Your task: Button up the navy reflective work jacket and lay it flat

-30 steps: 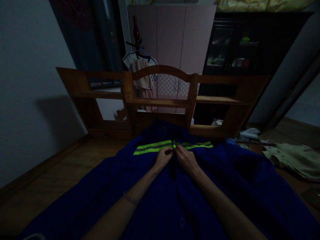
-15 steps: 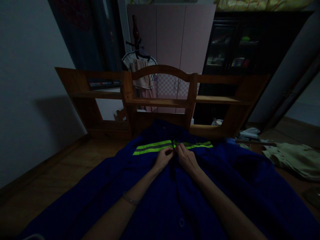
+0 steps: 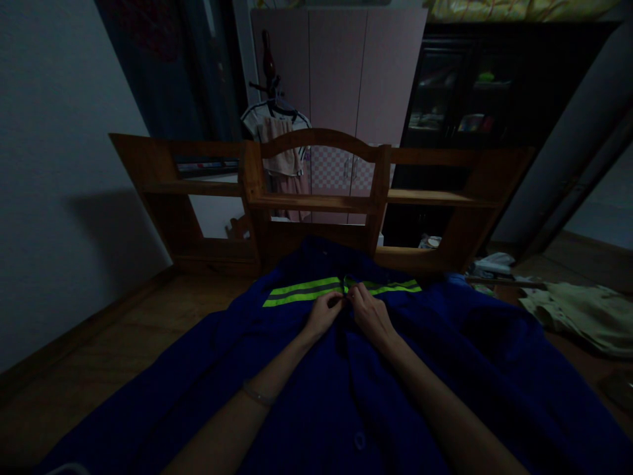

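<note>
The blue jacket (image 3: 445,369) lies spread flat on the wooden floor (image 3: 123,343), and both the left hand (image 3: 324,313) and right hand (image 3: 370,315) pinch its front edges together just below the yellow stripe (image 3: 301,290), almost unmoved since a second ago, the right only slightly nearer the stripe.

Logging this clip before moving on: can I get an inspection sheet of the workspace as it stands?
Surface: wooden floor, dimly lit.
Job's things: blue work jacket spread flat, reflective stripes across the chest, one button visible low on the front.
Clutter: pale garment on the floor at right.
Grippers: left hand and right hand pinch the jacket's front opening just below the stripes.
Cables: nothing seen.
Surroundings: wooden shelf unit, pink wardrobe, dark cabinet.
</note>
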`<state>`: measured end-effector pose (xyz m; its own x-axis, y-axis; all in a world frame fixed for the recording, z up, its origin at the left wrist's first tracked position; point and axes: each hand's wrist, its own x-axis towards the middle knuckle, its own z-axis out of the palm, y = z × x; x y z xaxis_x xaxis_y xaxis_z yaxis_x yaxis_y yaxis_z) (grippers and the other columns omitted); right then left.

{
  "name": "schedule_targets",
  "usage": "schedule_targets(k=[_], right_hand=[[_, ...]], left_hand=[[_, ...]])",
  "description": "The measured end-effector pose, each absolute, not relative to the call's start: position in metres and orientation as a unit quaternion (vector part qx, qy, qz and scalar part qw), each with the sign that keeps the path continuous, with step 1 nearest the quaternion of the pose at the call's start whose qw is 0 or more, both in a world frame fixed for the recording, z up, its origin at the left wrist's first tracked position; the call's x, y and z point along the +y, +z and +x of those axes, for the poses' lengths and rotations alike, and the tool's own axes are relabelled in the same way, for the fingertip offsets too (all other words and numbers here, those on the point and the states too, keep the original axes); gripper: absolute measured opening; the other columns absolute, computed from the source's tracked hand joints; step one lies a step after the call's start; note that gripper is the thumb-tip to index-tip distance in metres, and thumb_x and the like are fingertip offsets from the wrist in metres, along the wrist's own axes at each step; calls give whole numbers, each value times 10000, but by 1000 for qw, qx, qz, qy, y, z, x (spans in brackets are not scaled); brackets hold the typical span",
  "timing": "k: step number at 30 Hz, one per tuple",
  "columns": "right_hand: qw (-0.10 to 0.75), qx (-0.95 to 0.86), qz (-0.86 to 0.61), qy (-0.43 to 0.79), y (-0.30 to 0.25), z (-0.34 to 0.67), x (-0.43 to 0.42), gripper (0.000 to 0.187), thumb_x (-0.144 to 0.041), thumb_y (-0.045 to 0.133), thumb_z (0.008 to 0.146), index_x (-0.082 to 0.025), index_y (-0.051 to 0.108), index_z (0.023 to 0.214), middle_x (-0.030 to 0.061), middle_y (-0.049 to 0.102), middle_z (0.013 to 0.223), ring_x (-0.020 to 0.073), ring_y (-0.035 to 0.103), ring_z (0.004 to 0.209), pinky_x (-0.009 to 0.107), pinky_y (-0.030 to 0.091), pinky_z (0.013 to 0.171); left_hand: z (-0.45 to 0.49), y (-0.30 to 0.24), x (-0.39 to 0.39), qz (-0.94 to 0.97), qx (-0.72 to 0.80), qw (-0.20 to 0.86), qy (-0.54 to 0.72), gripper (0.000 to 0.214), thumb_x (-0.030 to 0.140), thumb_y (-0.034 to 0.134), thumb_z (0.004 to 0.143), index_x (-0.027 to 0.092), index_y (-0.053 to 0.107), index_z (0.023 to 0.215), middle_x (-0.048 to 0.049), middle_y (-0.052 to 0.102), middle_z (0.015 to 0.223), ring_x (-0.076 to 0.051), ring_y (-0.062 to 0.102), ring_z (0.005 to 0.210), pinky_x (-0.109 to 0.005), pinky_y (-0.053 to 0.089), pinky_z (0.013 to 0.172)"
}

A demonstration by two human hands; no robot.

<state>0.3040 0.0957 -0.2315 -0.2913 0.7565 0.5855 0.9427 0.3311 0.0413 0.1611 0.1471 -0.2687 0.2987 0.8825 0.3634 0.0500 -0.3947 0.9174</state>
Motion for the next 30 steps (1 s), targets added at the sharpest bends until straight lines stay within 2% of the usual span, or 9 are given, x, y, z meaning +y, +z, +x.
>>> schedule_targets(k=[7, 30], right_hand=[[210, -787, -536, -223, -229, 304, 94, 156, -150, 357, 935, -157, 509, 964, 65, 529, 947, 136, 522, 719, 243, 297, 498], [224, -774, -568, -170, -231, 302, 93, 148, -146, 348, 935, -166, 476, 1007, 69, 512, 1046, 132, 541, 772, 229, 307, 499]], left_hand=[[161, -271, 149, 680, 339, 440, 478, 253, 345, 589, 775, 128, 647, 891, -77, 664, 883, -190, 602, 824, -284, 462, 758], [160, -273, 150, 678, 345, 432, 483, 234, 324, 585, 775, 129, 649, 887, -72, 670, 875, -182, 614, 821, -279, 465, 763]])
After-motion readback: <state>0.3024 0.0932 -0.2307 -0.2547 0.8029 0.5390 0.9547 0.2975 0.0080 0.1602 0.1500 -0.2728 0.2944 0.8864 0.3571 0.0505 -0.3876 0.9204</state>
